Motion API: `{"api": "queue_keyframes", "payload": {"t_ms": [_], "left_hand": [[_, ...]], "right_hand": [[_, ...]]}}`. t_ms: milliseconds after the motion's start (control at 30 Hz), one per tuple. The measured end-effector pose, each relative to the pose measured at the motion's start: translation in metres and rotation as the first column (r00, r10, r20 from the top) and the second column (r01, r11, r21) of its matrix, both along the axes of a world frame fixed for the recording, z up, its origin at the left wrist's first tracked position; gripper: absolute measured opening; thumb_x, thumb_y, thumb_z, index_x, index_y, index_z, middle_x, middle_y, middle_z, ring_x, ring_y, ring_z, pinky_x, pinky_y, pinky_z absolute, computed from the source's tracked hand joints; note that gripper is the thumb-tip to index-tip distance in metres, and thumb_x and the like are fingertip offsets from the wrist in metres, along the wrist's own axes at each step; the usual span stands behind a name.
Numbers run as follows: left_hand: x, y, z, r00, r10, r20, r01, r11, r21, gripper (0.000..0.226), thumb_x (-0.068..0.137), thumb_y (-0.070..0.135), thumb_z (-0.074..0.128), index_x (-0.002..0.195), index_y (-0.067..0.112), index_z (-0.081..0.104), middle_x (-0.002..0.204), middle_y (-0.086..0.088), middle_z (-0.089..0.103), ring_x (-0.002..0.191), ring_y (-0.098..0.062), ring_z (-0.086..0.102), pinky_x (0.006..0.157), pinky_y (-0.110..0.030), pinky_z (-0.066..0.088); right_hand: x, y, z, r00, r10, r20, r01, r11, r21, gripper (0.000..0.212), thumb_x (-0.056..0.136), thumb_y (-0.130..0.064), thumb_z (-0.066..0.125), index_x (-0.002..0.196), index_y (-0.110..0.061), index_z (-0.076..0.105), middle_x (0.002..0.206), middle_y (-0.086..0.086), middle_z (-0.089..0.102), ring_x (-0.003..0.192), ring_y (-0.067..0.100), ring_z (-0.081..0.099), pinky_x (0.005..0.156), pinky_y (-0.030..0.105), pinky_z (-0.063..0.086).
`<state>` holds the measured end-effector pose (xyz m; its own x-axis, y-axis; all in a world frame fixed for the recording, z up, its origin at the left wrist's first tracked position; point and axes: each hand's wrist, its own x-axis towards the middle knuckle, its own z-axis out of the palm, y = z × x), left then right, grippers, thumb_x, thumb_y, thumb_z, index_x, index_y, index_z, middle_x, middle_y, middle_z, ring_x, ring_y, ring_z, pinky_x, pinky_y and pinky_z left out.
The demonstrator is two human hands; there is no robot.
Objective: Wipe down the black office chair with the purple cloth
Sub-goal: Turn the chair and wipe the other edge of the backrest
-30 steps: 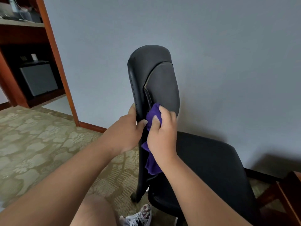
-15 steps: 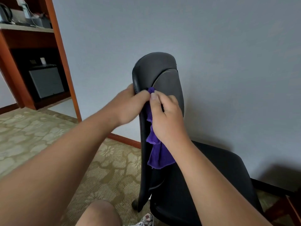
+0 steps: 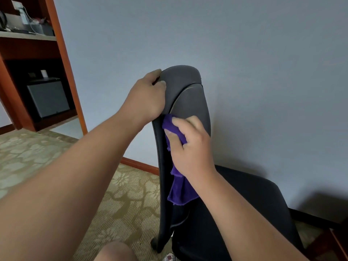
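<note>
The black office chair (image 3: 190, 98) stands side-on in front of me, its tall backrest upright and its seat (image 3: 254, 200) stretching to the right. My left hand (image 3: 148, 97) grips the upper left edge of the backrest, fingers curled round it. My right hand (image 3: 190, 146) holds the purple cloth (image 3: 180, 189) bunched against the inner face of the backrest, about midway up. A loose end of the cloth hangs down below my wrist.
A pale blue wall is close behind the chair. A wooden shelf unit (image 3: 62, 59) with a grey box (image 3: 48, 98) stands at the left. Patterned carpet (image 3: 33, 157) covers the floor. A wooden furniture corner (image 3: 337, 240) sits at the lower right. My knee and shoe show at the bottom.
My left hand has climbed from the middle of the backrest edge to near its top. My right hand rose with the cloth, then came back down a little along the backrest.
</note>
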<state>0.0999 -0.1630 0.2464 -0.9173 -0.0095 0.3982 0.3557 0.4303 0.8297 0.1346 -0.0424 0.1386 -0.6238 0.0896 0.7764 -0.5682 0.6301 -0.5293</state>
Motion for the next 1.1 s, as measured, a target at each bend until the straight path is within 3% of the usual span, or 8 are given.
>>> {"api": "queue_keyframes", "payload": {"t_ms": [167, 367, 533, 667, 733, 833, 967, 1100], "left_hand": [[-0.004, -0.004, -0.001, 1.000, -0.003, -0.006, 0.003, 1.000, -0.005, 0.046, 0.105, 0.025, 0.037, 0.150, 0.029, 0.042, 0.145, 0.013, 0.047, 0.113, -0.002, 0.041, 0.096, -0.018, 0.032], [0.000, -0.001, -0.004, 1.000, -0.006, -0.030, 0.006, 1.000, -0.001, 0.043, 0.104, 0.023, 0.037, 0.145, 0.030, 0.049, 0.128, 0.016, 0.052, 0.115, -0.006, 0.049, 0.098, -0.021, 0.038], [0.004, -0.004, -0.007, 0.999, -0.005, -0.034, 0.004, 1.000, -0.001, 0.043, 0.104, 0.024, 0.037, 0.146, 0.030, 0.048, 0.129, 0.016, 0.052, 0.118, -0.006, 0.048, 0.099, -0.020, 0.036], [0.006, -0.002, -0.008, 0.999, 0.006, -0.031, -0.006, 1.000, 0.013, 0.043, 0.105, 0.026, 0.036, 0.147, 0.030, 0.046, 0.137, 0.013, 0.053, 0.116, -0.005, 0.048, 0.101, -0.022, 0.038], [0.008, -0.001, -0.008, 0.999, 0.008, -0.035, -0.008, 1.000, 0.016, 0.044, 0.105, 0.026, 0.036, 0.147, 0.030, 0.045, 0.135, 0.014, 0.053, 0.113, -0.005, 0.047, 0.099, -0.022, 0.037], [0.012, 0.001, -0.009, 0.999, 0.014, -0.039, -0.014, 1.000, -0.005, 0.044, 0.105, 0.026, 0.035, 0.149, 0.030, 0.043, 0.125, 0.018, 0.048, 0.109, -0.002, 0.043, 0.093, -0.019, 0.033], [0.013, -0.002, -0.011, 0.999, 0.026, -0.035, -0.027, 1.000, -0.001, 0.045, 0.105, 0.027, 0.035, 0.149, 0.031, 0.042, 0.136, 0.015, 0.050, 0.110, -0.003, 0.043, 0.095, -0.020, 0.033], [0.015, -0.001, -0.010, 0.999, 0.021, -0.036, -0.021, 1.000, 0.010, 0.044, 0.106, 0.025, 0.036, 0.149, 0.030, 0.043, 0.122, 0.018, 0.047, 0.110, -0.005, 0.045, 0.097, -0.021, 0.037]], "right_hand": [[-0.015, -0.011, 0.033, 0.979, 0.011, 0.204, 0.013, 0.994, -0.112, 0.012, 0.094, -0.030, 0.064, 0.099, -0.024, 0.074, 0.091, -0.005, 0.065, 0.082, 0.011, 0.060, 0.071, 0.029, 0.053], [-0.047, 0.005, 0.069, 0.923, -0.018, 0.385, 0.096, 0.978, -0.184, 0.034, 0.092, -0.028, 0.064, 0.060, -0.020, 0.059, 0.056, -0.008, 0.055, 0.059, 0.016, 0.052, 0.056, 0.027, 0.038], [-0.037, 0.004, 0.055, 0.939, 0.040, 0.342, 0.008, 0.990, -0.139, 0.028, 0.098, -0.029, 0.058, 0.076, -0.013, 0.065, 0.069, -0.003, 0.060, 0.063, 0.010, 0.052, 0.058, 0.024, 0.037], [-0.001, 0.000, 0.033, 0.953, 0.069, 0.294, -0.046, 0.995, -0.085, 0.017, 0.100, -0.029, 0.057, 0.107, -0.023, 0.072, 0.096, -0.006, 0.060, 0.088, 0.003, 0.057, 0.073, 0.006, 0.041], [0.012, -0.001, 0.026, 0.964, 0.074, 0.256, -0.063, 0.997, -0.050, 0.020, 0.101, -0.027, 0.058, 0.114, -0.020, 0.071, 0.099, -0.004, 0.061, 0.090, 0.006, 0.057, 0.077, 0.011, 0.045], [0.013, -0.002, 0.027, 0.975, 0.072, 0.210, -0.056, 0.995, -0.083, 0.016, 0.099, -0.025, 0.061, 0.105, -0.018, 0.073, 0.093, -0.004, 0.064, 0.087, 0.009, 0.059, 0.076, 0.024, 0.052], [-0.006, -0.006, 0.040, 0.964, 0.097, 0.246, -0.044, 0.976, -0.214, 0.016, 0.095, -0.026, 0.064, 0.084, -0.022, 0.075, 0.071, -0.008, 0.066, 0.070, 0.009, 0.060, 0.062, 0.022, 0.049], [-0.041, 0.001, 0.055, 0.954, 0.022, 0.298, 0.054, 0.968, -0.245, 0.029, 0.093, -0.026, 0.064, 0.065, -0.018, 0.067, 0.057, -0.005, 0.059, 0.058, 0.013, 0.053, 0.057, 0.029, 0.043]]}}
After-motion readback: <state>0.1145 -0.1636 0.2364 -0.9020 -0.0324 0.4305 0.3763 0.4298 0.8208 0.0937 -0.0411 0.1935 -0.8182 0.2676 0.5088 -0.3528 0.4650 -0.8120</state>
